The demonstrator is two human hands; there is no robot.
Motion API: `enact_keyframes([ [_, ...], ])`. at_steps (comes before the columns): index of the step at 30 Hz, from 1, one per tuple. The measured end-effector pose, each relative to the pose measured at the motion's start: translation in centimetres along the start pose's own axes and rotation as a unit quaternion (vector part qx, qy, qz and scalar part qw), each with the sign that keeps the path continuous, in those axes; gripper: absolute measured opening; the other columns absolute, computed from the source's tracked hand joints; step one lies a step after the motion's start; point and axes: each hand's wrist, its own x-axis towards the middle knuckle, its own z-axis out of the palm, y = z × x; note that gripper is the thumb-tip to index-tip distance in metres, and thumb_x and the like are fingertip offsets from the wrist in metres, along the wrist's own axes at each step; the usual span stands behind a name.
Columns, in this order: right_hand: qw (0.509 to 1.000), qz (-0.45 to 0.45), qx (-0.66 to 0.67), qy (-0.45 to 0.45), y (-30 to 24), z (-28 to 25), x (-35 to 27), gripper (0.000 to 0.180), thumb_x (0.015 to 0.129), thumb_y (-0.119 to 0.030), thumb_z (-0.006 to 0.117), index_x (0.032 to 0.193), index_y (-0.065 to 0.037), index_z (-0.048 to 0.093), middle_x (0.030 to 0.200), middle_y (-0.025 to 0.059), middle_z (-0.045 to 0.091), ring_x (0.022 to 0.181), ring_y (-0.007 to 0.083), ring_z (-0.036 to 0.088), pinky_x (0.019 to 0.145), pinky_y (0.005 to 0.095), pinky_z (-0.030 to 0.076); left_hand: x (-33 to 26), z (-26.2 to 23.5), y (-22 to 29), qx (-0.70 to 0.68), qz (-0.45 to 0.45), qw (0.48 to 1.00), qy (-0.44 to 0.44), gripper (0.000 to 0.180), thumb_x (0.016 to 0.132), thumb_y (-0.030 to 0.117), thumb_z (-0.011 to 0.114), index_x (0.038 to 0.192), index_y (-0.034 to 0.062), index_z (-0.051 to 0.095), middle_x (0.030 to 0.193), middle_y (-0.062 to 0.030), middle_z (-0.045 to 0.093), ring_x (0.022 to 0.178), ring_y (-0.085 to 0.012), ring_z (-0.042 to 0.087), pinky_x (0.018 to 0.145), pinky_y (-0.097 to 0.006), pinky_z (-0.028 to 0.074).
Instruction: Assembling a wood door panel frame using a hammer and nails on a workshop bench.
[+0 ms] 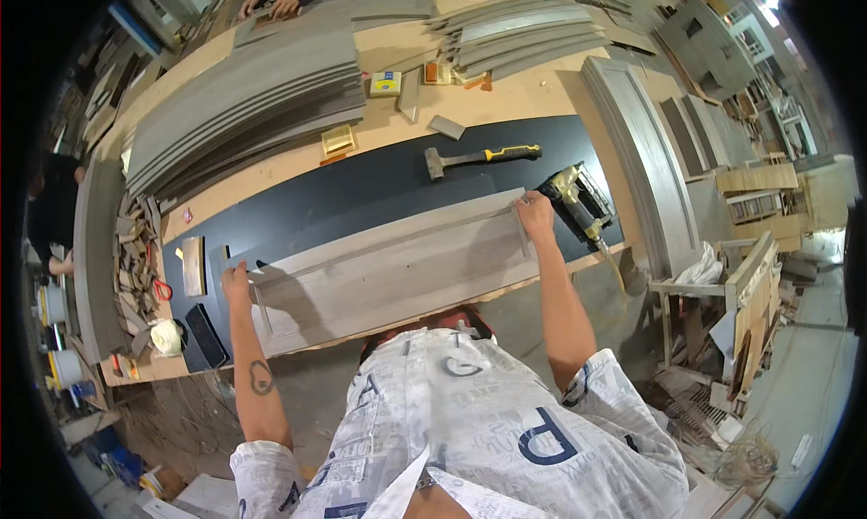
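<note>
A long grey wood-grain cabinet door panel (397, 275) with a raised frame lies in front of me along the near edge of the workbench, partly over a dark board (316, 194). My left hand (237, 282) is closed on its left end. At the far right corner, my right hand (535, 214) grips the panel's edge, fingers partly hidden. Just right of that hand lies a nail gun (578, 199) with a hose fitting. Beyond the panel rests a hammer (479, 158) with a black and yellow handle.
Stacked grey panels (262, 95) stand at the far left, more boards (524, 36) at the back. Wood offcuts (137, 257) lie left, near a dark box-like block (206, 337). A framed panel (641, 158) leans right. Another person's hands (284, 4) show at the far side.
</note>
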Motion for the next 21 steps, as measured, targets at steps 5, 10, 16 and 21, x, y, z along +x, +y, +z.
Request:
enact_keyframes([
  [5,0.999,-0.009,0.008,-0.036,2.6,-0.4,-3.1,0.034,0.081,-0.029,0.072,0.103,-0.003,0.070,0.087,0.0200,0.068,0.089,0.0369,0.066,0.082,0.0444,0.050,-3.5,-1.1,-4.9,0.127,0.128,0.983,0.025,0.047,0.089,0.037,0.063,0.086,-0.0107,0.062,0.085,-0.0301,0.062,0.080,-0.0404,0.059,0.073,-0.047,0.045],
  [10,0.998,0.047,-0.030,-0.009,6.4,-2.0,-7.9,0.038,0.081,-0.029,0.070,0.103,0.002,0.066,0.103,0.0250,0.064,0.099,0.0419,0.059,0.089,0.0482,0.047,-7.2,0.0,-7.7,0.204,0.145,0.968,0.015,0.055,0.089,0.043,0.063,0.085,-0.0115,0.061,0.086,-0.0325,0.061,0.083,-0.0477,0.058,0.076,-0.054,0.045],
  [16,0.984,0.116,-0.137,0.016,1.9,-2.1,-10.0,0.062,0.082,-0.049,0.067,0.107,0.007,0.060,0.113,0.0260,0.059,0.108,0.0427,0.056,0.091,0.0544,0.044,-9.1,-1.3,-5.7,0.246,0.037,0.967,0.052,0.062,0.088,0.047,0.060,0.088,-0.0150,0.065,0.089,-0.0343,0.064,0.087,-0.0503,0.062,0.081,-0.056,0.047],
  [21,0.981,0.192,-0.034,-0.003,3.3,-7.5,-11.2,0.060,0.083,-0.051,0.065,0.108,0.004,0.061,0.114,0.0279,0.059,0.109,0.0442,0.056,0.091,0.0528,0.045,-9.1,-2.0,-5.1,0.217,0.083,0.971,0.058,0.059,0.086,0.045,0.063,0.082,-0.0135,0.066,0.080,-0.0320,0.065,0.079,-0.0489,0.063,0.074,-0.057,0.047],
])
